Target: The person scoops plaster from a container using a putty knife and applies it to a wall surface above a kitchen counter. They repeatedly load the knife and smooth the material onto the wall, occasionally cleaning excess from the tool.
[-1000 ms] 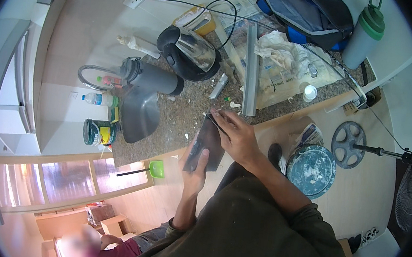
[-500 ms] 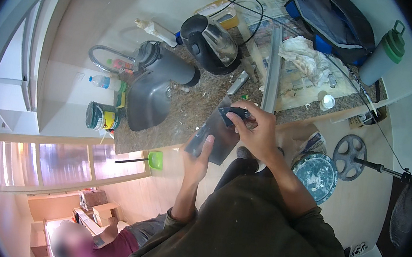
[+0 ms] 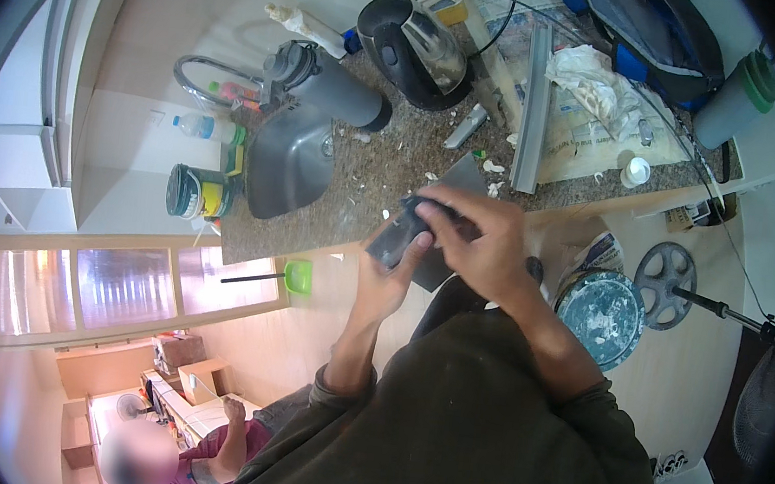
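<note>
The grey sheet (image 3: 391,244) is held in the air at the near edge of the bench (image 3: 354,203), its far end overlapping the bench in view. The left hand (image 3: 390,276) is clamped on the sheet's near end, thumb on the upper face; its fingers beneath are hidden. The right hand (image 3: 486,237) is closed on a small black piece (image 3: 413,203), positioned over the sheet's face; whether the two touch cannot be told. Pale fragments lie scattered on the bench beyond. Further out stand a grey flask (image 3: 337,88) beside the sink (image 3: 287,172), a kettle (image 3: 415,53), and a straight metal channel (image 3: 532,116) lying beside crumpled white material (image 3: 590,79). A white cup (image 3: 635,175) stands near the bench edge. On the floor to the right is a paint-marked bucket (image 3: 599,318); at lower left, another person (image 3: 227,451) is present.
</note>
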`<action>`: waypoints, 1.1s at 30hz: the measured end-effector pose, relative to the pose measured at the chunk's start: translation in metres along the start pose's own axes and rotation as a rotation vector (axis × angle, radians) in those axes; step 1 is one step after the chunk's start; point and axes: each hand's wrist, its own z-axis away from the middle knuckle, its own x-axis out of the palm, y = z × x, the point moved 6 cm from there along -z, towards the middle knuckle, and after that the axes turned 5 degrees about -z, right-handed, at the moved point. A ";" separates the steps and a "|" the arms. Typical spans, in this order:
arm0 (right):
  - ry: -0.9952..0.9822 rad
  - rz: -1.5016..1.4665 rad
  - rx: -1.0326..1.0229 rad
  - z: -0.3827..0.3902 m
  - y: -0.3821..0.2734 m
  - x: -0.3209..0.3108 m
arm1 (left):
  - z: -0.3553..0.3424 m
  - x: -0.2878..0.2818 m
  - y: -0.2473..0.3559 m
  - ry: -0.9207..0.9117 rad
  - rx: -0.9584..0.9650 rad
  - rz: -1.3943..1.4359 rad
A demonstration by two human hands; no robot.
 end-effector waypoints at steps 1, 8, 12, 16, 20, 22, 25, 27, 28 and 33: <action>0.024 -0.005 0.050 0.000 0.002 -0.006 | 0.002 0.001 0.006 -0.005 -0.003 -0.053; 0.026 0.048 0.042 0.005 -0.009 -0.011 | 0.005 0.008 0.010 -0.061 0.014 -0.030; -0.002 0.115 -0.070 0.002 -0.017 -0.009 | 0.004 0.015 0.013 -0.074 0.034 0.000; 0.004 0.014 0.089 -0.001 -0.006 -0.010 | 0.003 0.016 0.015 -0.174 0.028 -0.011; -0.072 0.084 -0.035 -0.004 -0.015 -0.005 | 0.001 0.019 -0.007 -0.170 -0.050 0.270; -0.082 0.116 -0.061 -0.005 -0.015 -0.006 | 0.003 0.020 -0.009 -0.175 -0.071 0.303; -0.071 0.064 -0.016 -0.004 -0.012 -0.002 | 0.000 0.021 -0.006 -0.191 -0.095 0.402; -0.101 0.116 -0.073 -0.002 -0.022 0.002 | -0.001 0.022 -0.005 -0.197 -0.115 0.485; -0.108 0.098 -0.066 -0.003 -0.023 0.003 | -0.001 0.021 -0.004 -0.194 -0.124 0.523; -0.025 0.068 0.007 -0.009 -0.011 -0.010 | -0.008 0.025 0.003 -0.237 -0.121 0.479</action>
